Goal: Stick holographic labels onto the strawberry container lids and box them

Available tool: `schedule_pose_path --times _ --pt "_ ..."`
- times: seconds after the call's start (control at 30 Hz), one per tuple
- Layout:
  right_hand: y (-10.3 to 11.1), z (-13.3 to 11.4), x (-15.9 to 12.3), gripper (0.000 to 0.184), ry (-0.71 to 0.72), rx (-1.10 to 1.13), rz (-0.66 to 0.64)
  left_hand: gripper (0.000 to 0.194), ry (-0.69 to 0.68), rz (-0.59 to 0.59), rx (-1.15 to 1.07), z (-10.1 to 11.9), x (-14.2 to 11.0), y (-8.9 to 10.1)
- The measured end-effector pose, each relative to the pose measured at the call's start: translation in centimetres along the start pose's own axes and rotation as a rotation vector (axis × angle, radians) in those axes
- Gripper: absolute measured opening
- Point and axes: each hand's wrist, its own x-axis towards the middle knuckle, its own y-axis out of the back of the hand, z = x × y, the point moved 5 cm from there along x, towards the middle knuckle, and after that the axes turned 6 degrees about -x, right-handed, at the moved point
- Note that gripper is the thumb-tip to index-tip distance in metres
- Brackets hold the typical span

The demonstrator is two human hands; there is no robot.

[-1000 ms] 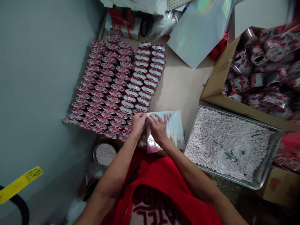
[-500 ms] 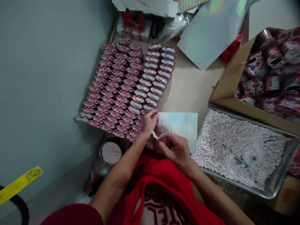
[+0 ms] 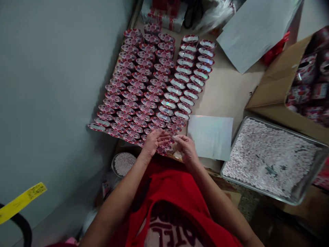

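The left hand is open, fingers extended, at the near end of the rowed printed containers. The right hand is pinched; contents cannot be determined. Rightward lie silvery sheet, metal tray, then carton.

Dim light, soft shadows; faintly gleaming sheet

Right: shallow rectangular metal tray holding small pale pieces. Left of centre, low: round bowl of similar pieces. Top: crumpled clear plastic bag near red-taped white carton. Lower left: yellow strip bearing printed code, by black curved tube.
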Motion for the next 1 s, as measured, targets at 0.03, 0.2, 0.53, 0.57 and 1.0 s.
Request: schedule_pose_path --times 0.03,0.2,0.53,0.57,1.0 --pt "-0.2 0.3 -0.4 0.041 0.0 0.006 0.022 0.053 -0.003 0.0 0.046 0.0 0.2 0.2" --pt "-1.4 0.1 -2.2 0.04 0.027 0.063 0.089 0.048 -0.036 0.11 0.084 0.3 0.6 1.3" --pt "-4.0 -0.3 -3.5 0.04 0.048 0.093 0.099 0.056 0.026 0.041 -0.001 2.3 -0.5 1.9" --pt "-4.0 0.0 -3.3 0.039 0.044 0.096 0.097 0.053 0.023 0.028 0.026 2.3 -0.5 1.9" --pt "-5.7 1.5 3.8 0.034 0.299 -0.32 0.483 0.013 -0.795 0.358 0.856 7.6 2.5 3.1"
